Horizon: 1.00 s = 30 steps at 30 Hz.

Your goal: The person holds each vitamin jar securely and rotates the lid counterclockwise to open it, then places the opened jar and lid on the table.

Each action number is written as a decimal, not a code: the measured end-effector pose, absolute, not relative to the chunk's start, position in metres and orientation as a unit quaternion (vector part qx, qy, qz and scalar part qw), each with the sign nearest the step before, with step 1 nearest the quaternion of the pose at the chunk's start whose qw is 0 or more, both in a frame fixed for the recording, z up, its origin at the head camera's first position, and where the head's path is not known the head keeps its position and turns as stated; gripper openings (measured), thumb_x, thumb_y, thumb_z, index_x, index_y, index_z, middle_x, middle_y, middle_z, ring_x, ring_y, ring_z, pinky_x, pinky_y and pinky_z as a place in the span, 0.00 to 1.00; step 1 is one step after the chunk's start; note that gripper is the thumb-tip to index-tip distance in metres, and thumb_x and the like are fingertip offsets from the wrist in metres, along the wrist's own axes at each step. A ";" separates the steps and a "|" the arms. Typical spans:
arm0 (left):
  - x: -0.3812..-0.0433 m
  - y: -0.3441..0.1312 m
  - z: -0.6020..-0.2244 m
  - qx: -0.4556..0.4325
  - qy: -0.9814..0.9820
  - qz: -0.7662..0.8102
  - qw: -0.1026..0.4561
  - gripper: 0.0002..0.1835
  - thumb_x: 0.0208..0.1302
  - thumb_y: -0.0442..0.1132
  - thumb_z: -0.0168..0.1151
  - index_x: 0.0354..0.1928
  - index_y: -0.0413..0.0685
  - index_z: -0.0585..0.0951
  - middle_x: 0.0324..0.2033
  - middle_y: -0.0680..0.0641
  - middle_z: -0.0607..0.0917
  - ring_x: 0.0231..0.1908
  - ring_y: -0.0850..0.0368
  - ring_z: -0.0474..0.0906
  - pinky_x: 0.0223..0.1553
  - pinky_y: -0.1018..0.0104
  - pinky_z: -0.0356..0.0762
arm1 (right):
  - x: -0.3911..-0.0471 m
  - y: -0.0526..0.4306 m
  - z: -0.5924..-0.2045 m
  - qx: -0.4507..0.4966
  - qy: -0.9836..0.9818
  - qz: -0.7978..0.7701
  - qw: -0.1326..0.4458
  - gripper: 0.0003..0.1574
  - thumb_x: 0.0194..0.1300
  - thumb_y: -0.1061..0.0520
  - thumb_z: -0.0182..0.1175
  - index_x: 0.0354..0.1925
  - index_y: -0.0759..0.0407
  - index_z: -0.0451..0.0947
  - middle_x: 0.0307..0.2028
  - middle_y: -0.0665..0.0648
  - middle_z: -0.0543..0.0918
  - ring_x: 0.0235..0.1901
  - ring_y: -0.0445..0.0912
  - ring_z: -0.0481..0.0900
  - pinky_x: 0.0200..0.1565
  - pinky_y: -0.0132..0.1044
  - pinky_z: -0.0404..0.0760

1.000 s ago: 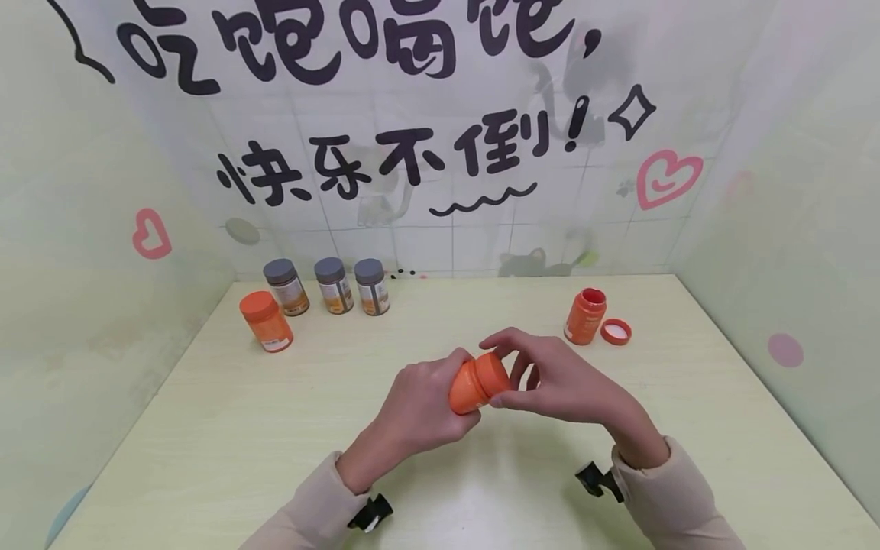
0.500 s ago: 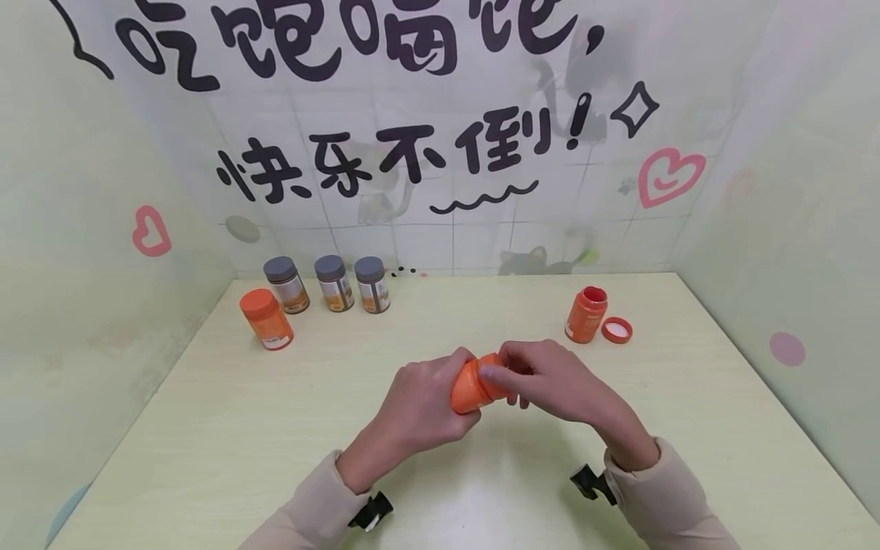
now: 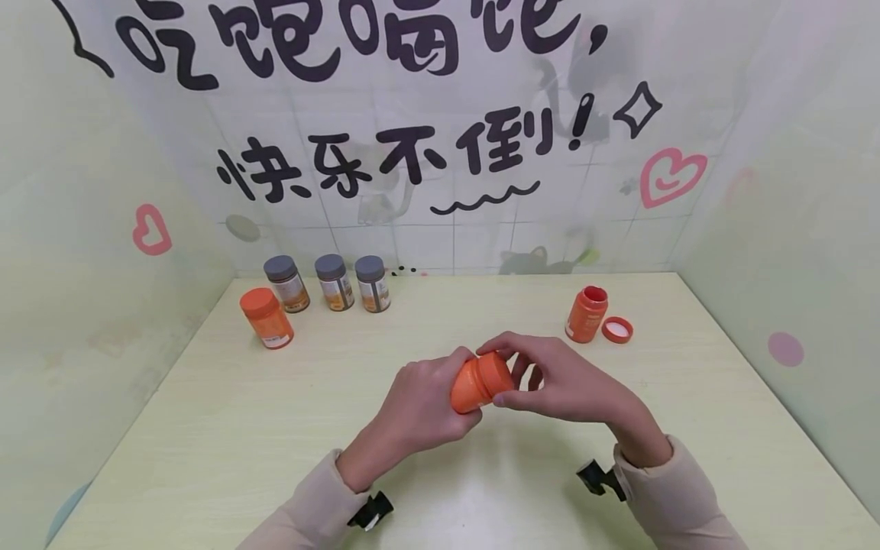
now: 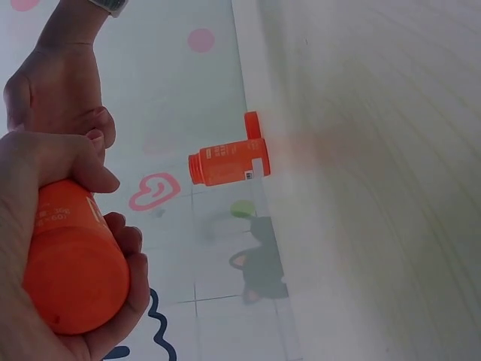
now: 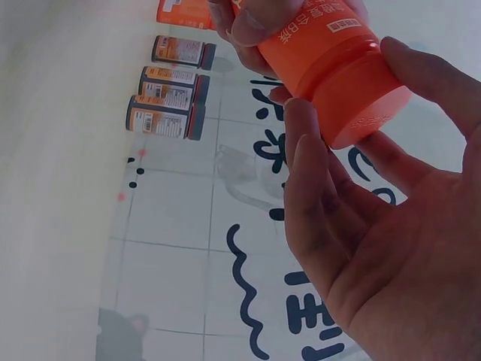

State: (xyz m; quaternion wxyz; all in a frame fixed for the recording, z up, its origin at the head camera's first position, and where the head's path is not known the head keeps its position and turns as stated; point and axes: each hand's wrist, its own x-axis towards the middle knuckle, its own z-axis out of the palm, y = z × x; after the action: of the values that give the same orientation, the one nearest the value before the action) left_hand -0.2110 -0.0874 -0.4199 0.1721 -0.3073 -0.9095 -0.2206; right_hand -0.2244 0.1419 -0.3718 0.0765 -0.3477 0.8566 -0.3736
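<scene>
My left hand [image 3: 426, 401] grips the body of an orange pill bottle [image 3: 469, 391], held tilted above the table with its top toward the right. The left wrist view shows the bottle's round base, with fingers and thumb wrapped about it. An orange screw cap [image 5: 361, 109] covers the bottle's top. Around that cap lie the thumb and curled fingers of my right hand [image 3: 567, 382], their tips at its sides. Further back on the right stands an uncapped orange bottle [image 3: 587, 317], and beside it its loose cap [image 3: 617, 330] rests with the white inside facing up.
At the back left of the table [image 3: 275, 428] stands another capped orange bottle [image 3: 266, 321]. Near it are several dark-capped brown bottles [image 3: 334, 284] in a row along the back wall [image 3: 426, 248]. Side walls [image 3: 777, 252] border the table.
My right hand turned over the cap, its thumb swinging up over it half a second ago, then moved back to a spread grasp around it. The left hand and bottle barely moved.
</scene>
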 end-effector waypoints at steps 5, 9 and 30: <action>-0.210 -0.088 -0.420 -0.307 -0.910 -0.220 0.173 0.25 0.44 0.45 0.74 0.46 0.54 0.75 0.25 0.60 0.80 0.21 0.68 0.71 0.26 0.75 0.71 | -0.224 0.142 -0.371 -0.365 0.847 -0.380 0.070 0.33 0.59 0.47 0.71 0.62 0.37 0.72 0.45 0.40 0.82 0.34 0.40 0.81 0.34 0.35 0.84; -0.210 -0.088 -0.419 -0.311 -0.909 -0.219 0.169 0.26 0.45 0.46 0.75 0.47 0.54 0.75 0.26 0.60 0.81 0.22 0.68 0.72 0.26 0.75 0.72 | -0.223 0.138 -0.371 -0.326 0.864 -0.378 0.071 0.34 0.60 0.40 0.69 0.63 0.37 0.70 0.42 0.41 0.83 0.35 0.39 0.82 0.36 0.36 0.83; -0.209 -0.088 -0.422 -0.325 -0.911 -0.178 0.182 0.26 0.45 0.46 0.74 0.47 0.54 0.75 0.27 0.59 0.82 0.22 0.68 0.73 0.26 0.74 0.74 | -0.220 0.126 -0.377 -0.160 0.902 -0.374 0.145 0.31 0.66 0.28 0.54 0.26 0.52 0.76 0.20 0.53 0.81 0.21 0.46 0.79 0.26 0.38 0.73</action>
State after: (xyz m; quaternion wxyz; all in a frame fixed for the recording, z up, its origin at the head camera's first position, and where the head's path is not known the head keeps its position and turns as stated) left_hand -0.2088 -0.0885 -0.4224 0.1821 -0.3249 -0.9108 -0.1782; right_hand -0.2202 0.1255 -0.3770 0.1449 -0.1599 0.9019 -0.3741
